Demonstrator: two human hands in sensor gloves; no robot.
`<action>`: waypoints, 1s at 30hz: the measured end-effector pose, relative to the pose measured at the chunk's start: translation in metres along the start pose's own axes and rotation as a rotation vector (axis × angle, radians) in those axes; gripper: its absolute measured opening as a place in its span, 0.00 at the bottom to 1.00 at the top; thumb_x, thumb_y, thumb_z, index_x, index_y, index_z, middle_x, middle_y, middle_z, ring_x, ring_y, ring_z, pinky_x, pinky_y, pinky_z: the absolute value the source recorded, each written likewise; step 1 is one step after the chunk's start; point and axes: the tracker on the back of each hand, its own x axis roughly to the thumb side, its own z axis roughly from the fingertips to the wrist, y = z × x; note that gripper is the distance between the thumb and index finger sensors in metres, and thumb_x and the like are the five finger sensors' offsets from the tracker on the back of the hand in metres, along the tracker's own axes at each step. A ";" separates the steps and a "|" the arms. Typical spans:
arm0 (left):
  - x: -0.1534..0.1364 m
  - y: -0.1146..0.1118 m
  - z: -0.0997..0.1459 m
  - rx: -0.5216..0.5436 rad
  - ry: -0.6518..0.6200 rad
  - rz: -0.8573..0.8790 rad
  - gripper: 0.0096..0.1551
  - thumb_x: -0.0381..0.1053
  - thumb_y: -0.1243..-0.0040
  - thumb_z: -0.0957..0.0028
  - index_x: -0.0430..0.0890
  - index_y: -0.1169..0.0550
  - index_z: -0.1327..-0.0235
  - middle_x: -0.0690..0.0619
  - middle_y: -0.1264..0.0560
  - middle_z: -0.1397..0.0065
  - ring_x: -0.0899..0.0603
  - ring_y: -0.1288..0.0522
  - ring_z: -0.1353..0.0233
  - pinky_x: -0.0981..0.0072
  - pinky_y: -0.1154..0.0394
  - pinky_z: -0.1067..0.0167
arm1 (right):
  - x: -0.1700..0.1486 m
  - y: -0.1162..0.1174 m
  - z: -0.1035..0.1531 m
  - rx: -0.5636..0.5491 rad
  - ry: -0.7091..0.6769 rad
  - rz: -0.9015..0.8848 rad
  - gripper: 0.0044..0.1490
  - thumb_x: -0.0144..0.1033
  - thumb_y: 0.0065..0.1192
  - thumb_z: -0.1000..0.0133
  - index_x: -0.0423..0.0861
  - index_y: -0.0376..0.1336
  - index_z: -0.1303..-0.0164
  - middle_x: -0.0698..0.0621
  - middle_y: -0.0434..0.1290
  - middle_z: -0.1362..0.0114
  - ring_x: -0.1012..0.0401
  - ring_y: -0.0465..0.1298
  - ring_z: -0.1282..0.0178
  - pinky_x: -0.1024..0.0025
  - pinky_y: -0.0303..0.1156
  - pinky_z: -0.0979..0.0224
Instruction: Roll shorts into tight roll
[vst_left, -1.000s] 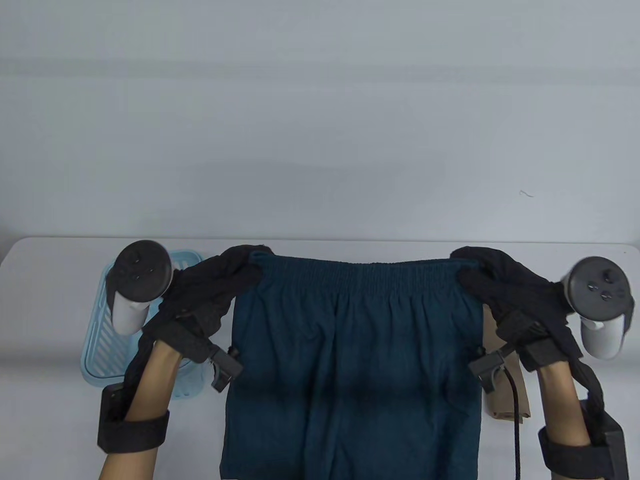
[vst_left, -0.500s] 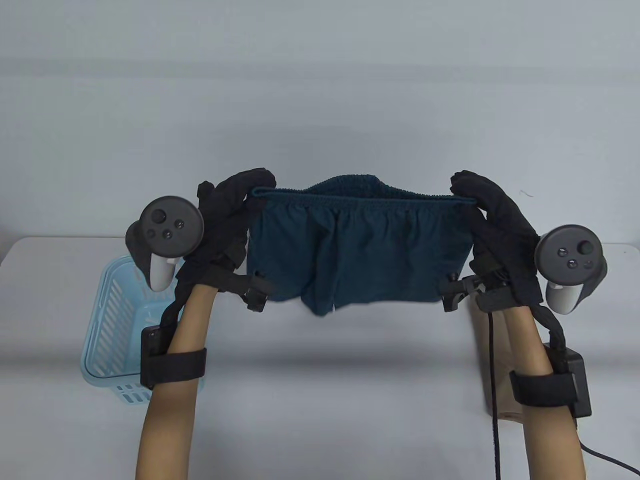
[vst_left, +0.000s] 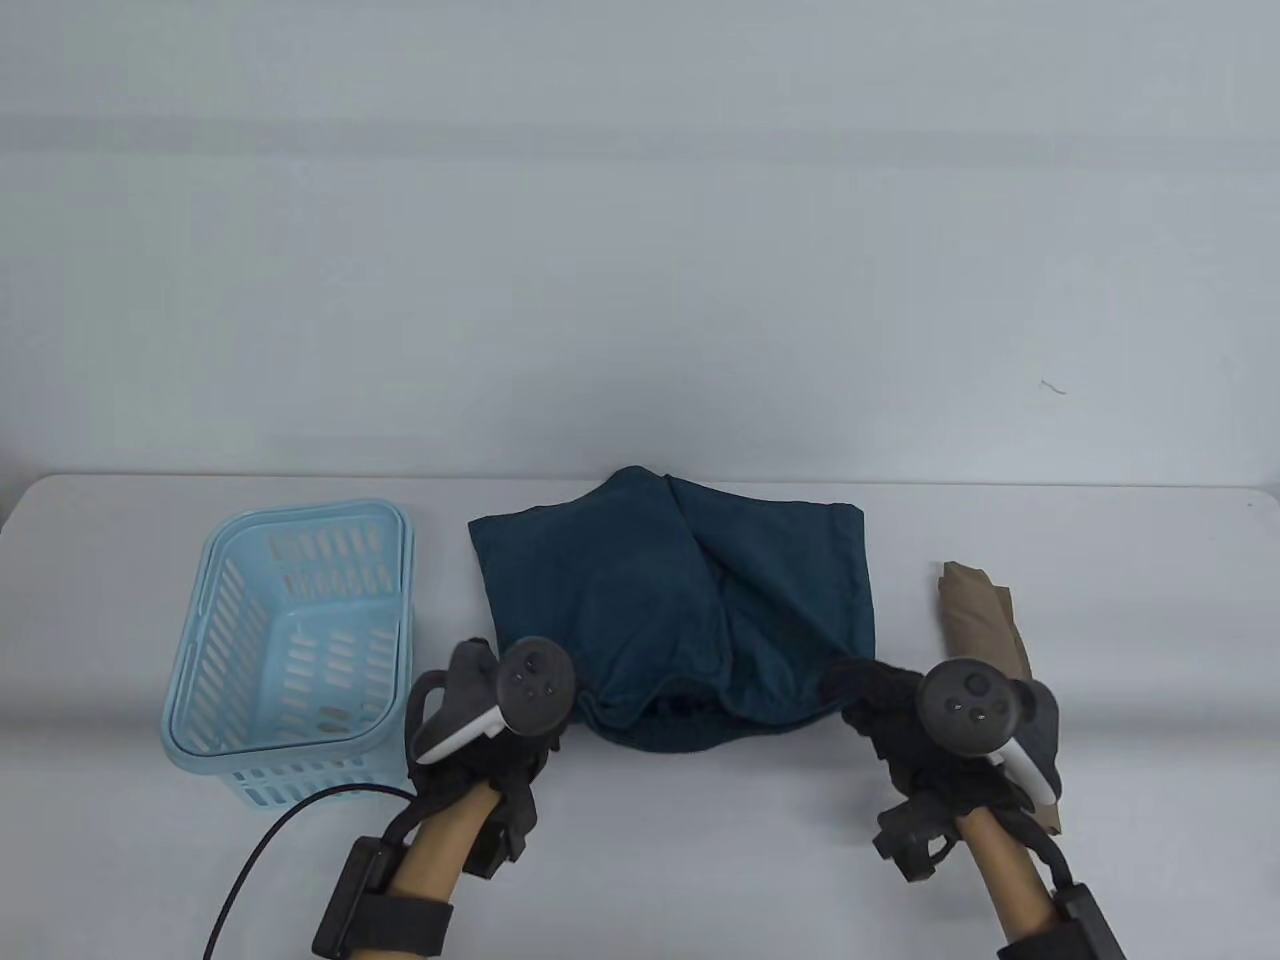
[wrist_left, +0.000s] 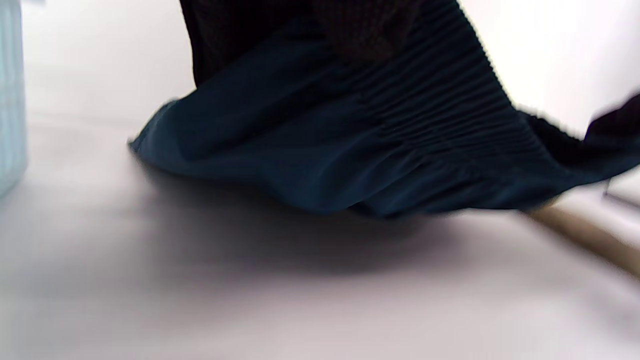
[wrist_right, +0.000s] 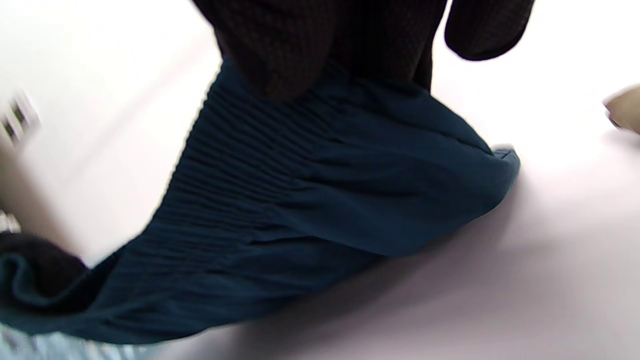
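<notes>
Dark teal shorts (vst_left: 670, 590) lie on the white table, legs toward the far edge, elastic waistband toward me and slightly lifted. My left hand (vst_left: 560, 730) grips the waistband's left corner; the tracker hides most of its fingers. My right hand (vst_left: 860, 690) grips the right corner. In the left wrist view the gloved fingers (wrist_left: 350, 30) pinch the ribbed waistband (wrist_left: 425, 115) just above the table. In the right wrist view the fingers (wrist_right: 280, 45) hold the waistband (wrist_right: 240, 165) the same way. Between the hands the waistband sags onto the table.
A light blue plastic basket (vst_left: 300, 515) stands left of the shorts, close to my left hand. A folded tan cloth (vst_left: 980, 620) lies right of the shorts, partly under my right hand. A black cable (vst_left: 270, 840) runs along the table's front left.
Both hands swung the held-up shorts out and down, then pulled back toward me. The shorts now lie on the table, legs far, waistband still gripped near me.
</notes>
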 end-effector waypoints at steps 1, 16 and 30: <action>0.002 -0.011 0.001 -0.036 -0.005 -0.025 0.23 0.44 0.47 0.44 0.51 0.24 0.36 0.45 0.21 0.28 0.34 0.25 0.25 0.27 0.54 0.30 | -0.001 0.009 0.003 0.032 -0.002 0.021 0.24 0.30 0.62 0.47 0.54 0.69 0.40 0.51 0.74 0.27 0.50 0.73 0.25 0.42 0.58 0.23; 0.000 -0.080 0.030 -0.267 -0.083 -0.103 0.26 0.40 0.48 0.42 0.48 0.29 0.28 0.43 0.31 0.20 0.30 0.34 0.19 0.25 0.56 0.31 | 0.001 0.079 0.037 0.482 -0.016 0.278 0.30 0.33 0.61 0.45 0.53 0.62 0.30 0.50 0.63 0.19 0.49 0.61 0.17 0.40 0.53 0.21; -0.001 -0.077 0.030 -0.422 -0.103 -0.055 0.25 0.37 0.51 0.41 0.48 0.28 0.29 0.44 0.34 0.19 0.30 0.34 0.20 0.26 0.54 0.31 | 0.009 0.079 0.047 0.656 0.038 0.220 0.33 0.45 0.53 0.42 0.47 0.60 0.27 0.47 0.56 0.15 0.45 0.54 0.14 0.35 0.48 0.21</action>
